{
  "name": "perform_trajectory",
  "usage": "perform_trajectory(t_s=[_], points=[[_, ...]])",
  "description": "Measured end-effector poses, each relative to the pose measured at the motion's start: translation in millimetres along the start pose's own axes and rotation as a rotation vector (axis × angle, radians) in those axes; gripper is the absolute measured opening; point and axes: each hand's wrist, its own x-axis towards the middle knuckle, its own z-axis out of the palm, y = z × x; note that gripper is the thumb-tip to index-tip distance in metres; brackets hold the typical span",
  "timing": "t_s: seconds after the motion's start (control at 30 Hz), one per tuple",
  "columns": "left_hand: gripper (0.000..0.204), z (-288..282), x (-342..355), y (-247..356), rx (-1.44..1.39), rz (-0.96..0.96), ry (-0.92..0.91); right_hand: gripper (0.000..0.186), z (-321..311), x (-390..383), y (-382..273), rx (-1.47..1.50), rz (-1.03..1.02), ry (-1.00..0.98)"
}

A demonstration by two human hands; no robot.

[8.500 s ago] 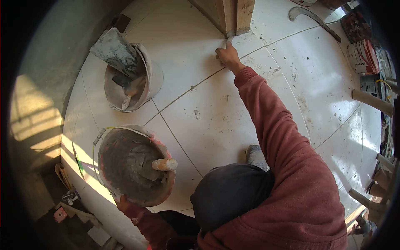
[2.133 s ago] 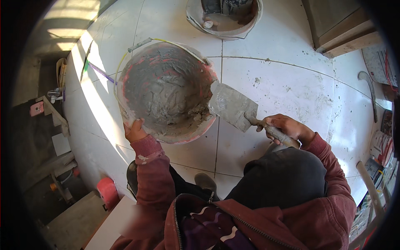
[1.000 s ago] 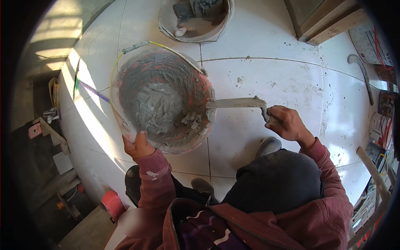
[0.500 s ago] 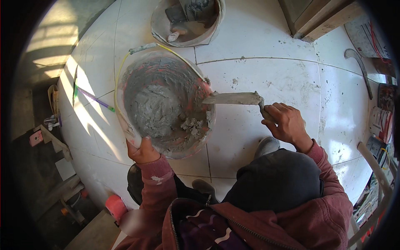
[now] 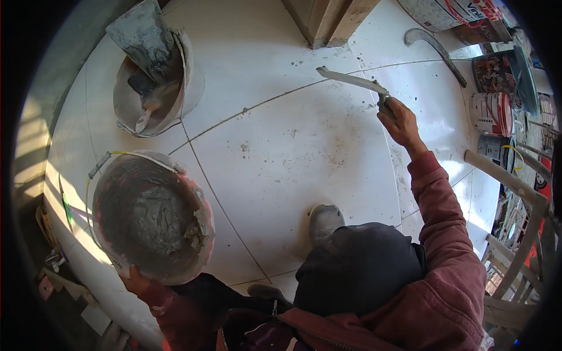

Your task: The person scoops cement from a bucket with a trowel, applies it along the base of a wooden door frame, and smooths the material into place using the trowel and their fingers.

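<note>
My left hand (image 5: 136, 281) grips the near rim of a bucket (image 5: 206, 240) at the left, its fingers partly hidden by the rim. Wet grey mortar (image 5: 158, 219) lies inside, smeared up the reddish wall. Out to the right, my right hand (image 5: 401, 124) is closed round the handle of a trowel (image 5: 351, 79). The long, narrow blade points left over the white tiles, apart from the bucket, with grey residue near its handle.
A second bucket (image 5: 196, 88) at the far left holds a wide, mortar-stained blade (image 5: 140, 38) and other tools. A wooden post (image 5: 333, 26) stands ahead. Rightward are a sickle-shaped tool (image 5: 439, 50), several tubs (image 5: 489, 114) and a wooden frame (image 5: 515, 190). Mortar crumbs dot the tiles.
The trowel has left the bucket's right rim and moved right and forward over the floor. The view has turned rightward, while my left hand stays on the bucket.
</note>
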Motion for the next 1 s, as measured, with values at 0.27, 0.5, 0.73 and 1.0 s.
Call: perform_trajectory(t_s=[0.27, 0.5, 0.73, 1.0], points=[[0.048, -17.2, 3.5, -35.0, 0.292, 0.014, -0.137, 0.024, -9.4, 65.7, 74.2, -0.285, -0.009, -0.056], [0.039, -12.9, -8.8, -0.7, 1.161, 0.667, -0.548, 0.024, -13.6, 94.8, 95.0, -0.313, -0.036, -0.074], [0.038, -43.1, 26.2, -65.1, 0.971, 0.83, -0.551, 0.023, -10.5, 111.4, 97.5, -0.344, -0.008, -0.079], [0.03, -1.4, -0.3, 33.9, 1.118, 0.994, -0.693, 0.024, -17.3, 103.2, 100.4, -0.266, -0.037, -0.079]])
